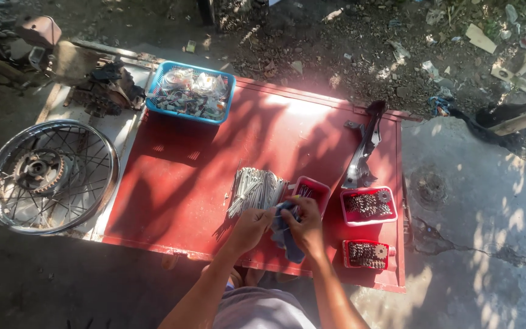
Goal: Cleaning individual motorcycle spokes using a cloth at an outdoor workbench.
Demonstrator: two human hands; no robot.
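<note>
Both hands meet over the near edge of the tabletop [202,183], each grip closed on the same blue cloth [285,234]. The left hand [251,228] pinches the cloth's left side with curled fingers; the right hand [305,228] wraps its upper right part. The cloth is soft, crumpled and folded, bunched between the two hands and hanging a little way below them. Whether something thin is wrapped inside it cannot be made out.

Just above the left hand lies a bundle of spokes [255,190], thin straight rods of bright metal fanned slightly side by side. Right beside the cloth, touching the bundle's right edge, stands a small red tray [312,194], square and plastic, with dark small parts inside. Further right are two more red trays [369,206], one above the other, filled with small rusty brown metal pieces and a round toothed part each. A long dark metal bracket [363,146] lies angled above them.

The tabletop is a flat, red-painted panel, dappled by sunlight. At its far left corner sits a blue basket [191,92] of latticed plastic holding mixed small parts. Off the left side, a shiny spoked wheel [50,176] lies flat.
</note>
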